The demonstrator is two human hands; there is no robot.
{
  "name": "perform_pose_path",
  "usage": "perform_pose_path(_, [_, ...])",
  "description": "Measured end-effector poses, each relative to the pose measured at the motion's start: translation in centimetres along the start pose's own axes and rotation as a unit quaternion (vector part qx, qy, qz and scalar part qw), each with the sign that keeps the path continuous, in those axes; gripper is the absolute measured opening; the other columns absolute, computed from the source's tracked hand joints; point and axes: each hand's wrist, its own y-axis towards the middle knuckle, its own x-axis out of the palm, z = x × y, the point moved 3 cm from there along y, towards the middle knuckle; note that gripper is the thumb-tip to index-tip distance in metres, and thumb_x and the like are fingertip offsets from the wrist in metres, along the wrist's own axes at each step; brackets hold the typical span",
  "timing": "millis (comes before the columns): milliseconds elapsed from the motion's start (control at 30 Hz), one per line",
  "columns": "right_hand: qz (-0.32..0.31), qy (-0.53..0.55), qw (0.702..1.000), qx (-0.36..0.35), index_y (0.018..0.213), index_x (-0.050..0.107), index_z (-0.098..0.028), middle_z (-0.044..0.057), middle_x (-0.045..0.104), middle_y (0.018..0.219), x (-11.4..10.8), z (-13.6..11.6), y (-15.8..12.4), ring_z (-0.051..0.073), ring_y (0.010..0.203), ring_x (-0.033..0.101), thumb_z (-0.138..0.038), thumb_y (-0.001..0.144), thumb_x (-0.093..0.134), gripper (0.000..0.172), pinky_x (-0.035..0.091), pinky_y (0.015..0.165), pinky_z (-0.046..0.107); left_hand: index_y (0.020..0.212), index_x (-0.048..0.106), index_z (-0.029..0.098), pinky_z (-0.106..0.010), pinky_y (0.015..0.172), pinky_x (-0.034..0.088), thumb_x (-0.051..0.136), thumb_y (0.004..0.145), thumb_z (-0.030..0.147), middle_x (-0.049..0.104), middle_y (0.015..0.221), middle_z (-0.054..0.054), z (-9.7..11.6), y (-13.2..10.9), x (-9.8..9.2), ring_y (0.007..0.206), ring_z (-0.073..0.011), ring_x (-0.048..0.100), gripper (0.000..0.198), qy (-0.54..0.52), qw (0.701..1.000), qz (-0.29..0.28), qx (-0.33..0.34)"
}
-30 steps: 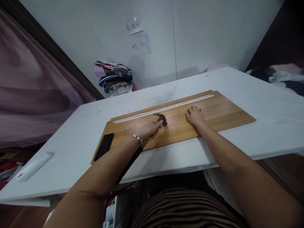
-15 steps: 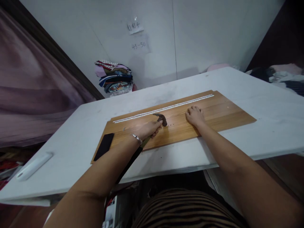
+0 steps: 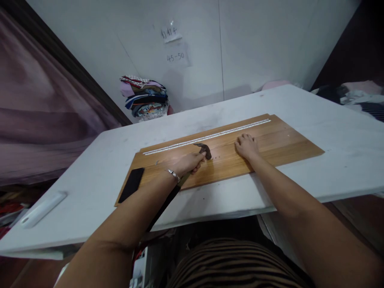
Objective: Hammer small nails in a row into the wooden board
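Observation:
A long wooden board (image 3: 279, 142) lies on the white table (image 3: 99, 188). A thin white strip (image 3: 207, 137) runs along the board's far edge. My left hand (image 3: 187, 163) is closed around a hammer (image 3: 203, 151) just below its dark head, which rests on the board; the dark handle trails back under my forearm. My right hand (image 3: 246, 146) lies on the board to the right of the hammer head, fingers bent down against the wood, holding nothing I can see. A few small dark specks, perhaps nails, lie on the wood by the hammer head.
A black phone (image 3: 131, 185) lies on the board's left end. A white flat bar (image 3: 42, 209) rests near the table's left front edge. Folded fabrics (image 3: 145, 98) are stacked against the wall behind. More cloth (image 3: 357, 98) lies at the far right.

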Motion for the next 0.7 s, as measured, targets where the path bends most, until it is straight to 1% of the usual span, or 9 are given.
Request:
perform_pose_path(300, [0.005, -0.001, 1.0, -0.002, 0.115, 0.07, -0.016, 0.019, 0.064, 0.132, 0.44, 0.3, 0.23, 0.033, 0.127, 0.048, -0.033, 0.101, 0.035, 0.041, 0.034, 0.106, 0.049, 0.091, 0.057, 0.019, -0.021, 0.041, 0.034, 0.042, 0.103, 0.056, 0.042, 0.057, 0.006, 0.2, 0.06, -0.12, 0.043, -0.0089, 0.038, 0.042, 0.016, 1.0, -0.01, 0.015])
perform_pose_path(533, [0.004, -0.003, 1.0, -0.005, 0.115, 0.07, -0.016, 0.019, 0.063, 0.132, 0.68, 0.47, 0.37, 0.033, 0.127, 0.047, -0.033, 0.101, 0.036, 0.04, 0.033, 0.105, 0.049, 0.09, 0.055, 0.02, -0.02, 0.042, 0.033, 0.043, 0.103, 0.056, 0.042, 0.056, 0.006, 0.26, -0.36, 0.12, 0.044, -0.0084, 0.038, 0.04, 0.011, 1.0, 0.007, -0.013])
perform_pose_path(700, [0.002, -0.003, 1.0, -0.005, 0.113, 0.069, -0.015, 0.019, 0.063, 0.131, 0.81, 0.58, 0.46, 0.033, 0.127, 0.047, -0.033, 0.1, 0.036, 0.04, 0.033, 0.105, 0.049, 0.092, 0.058, 0.02, -0.021, 0.042, 0.033, 0.045, 0.1, 0.062, 0.043, 0.058, 0.006, -0.33, 0.28, -0.14, 0.044, -0.0088, 0.039, 0.045, 0.001, 1.0, -0.005, 0.013])
